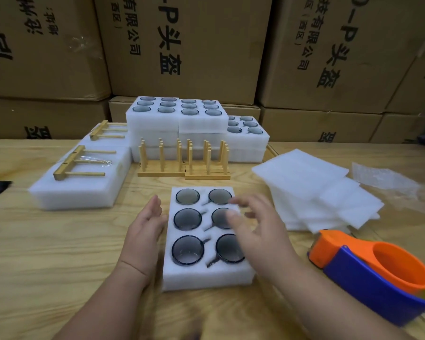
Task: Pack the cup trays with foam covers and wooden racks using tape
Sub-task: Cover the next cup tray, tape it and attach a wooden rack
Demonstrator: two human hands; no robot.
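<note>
Stacked brown cardboard cartons (187, 45) printed with black characters wall off the far side of the pale wooden table (47, 241), which runs wide under everything. Between the two hands sits the white foam cup tray (206, 276), a thick rectangular block holding six smoky grey glass cups in two columns, their small handles tucked into slots. The left hand (145, 227) lies flat against the tray's left edge, fingers straight and together, gripping nothing. The right hand (253, 224) hovers over the tray's right column, blurred, fingers spread apart and empty. Beyond the fingertips stand the upright wooden peg racks (184, 163), with more stacked foam trays of cups (177, 119) behind them. Right of the right hand lies a loose pile of thin white foam cover sheets (312, 192), and nearer, by the right wrist, an orange and blue tape dispenser (378, 271). Left of the left hand, bare table, then finished foam packs topped with wooden racks (81, 182).
</note>
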